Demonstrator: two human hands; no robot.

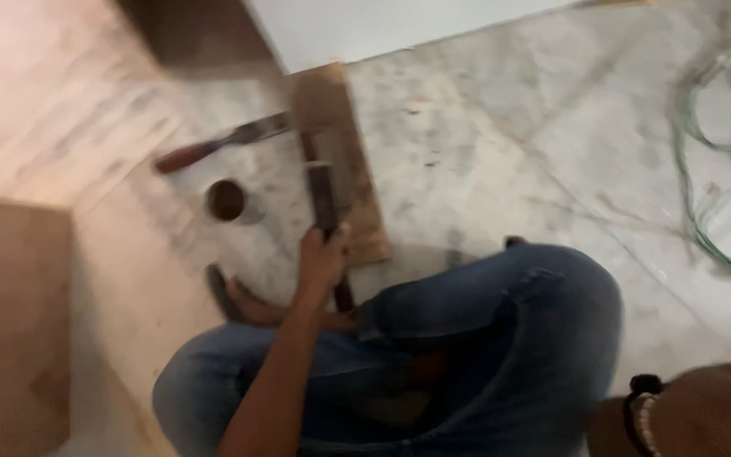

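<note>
Grey-veined marble floor (501,127); green cable coil (725,152) lies right.

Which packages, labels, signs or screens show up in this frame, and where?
None in view. Only a left hand gripping a dark long-handled tool over a flat brown wooden board on the pale marble floor, a wooden-handled chisel-like tool, a small round dark-filled cup and coiled green wire at right.

Green wire coil (725,152) — small round tin (227,200)
</note>
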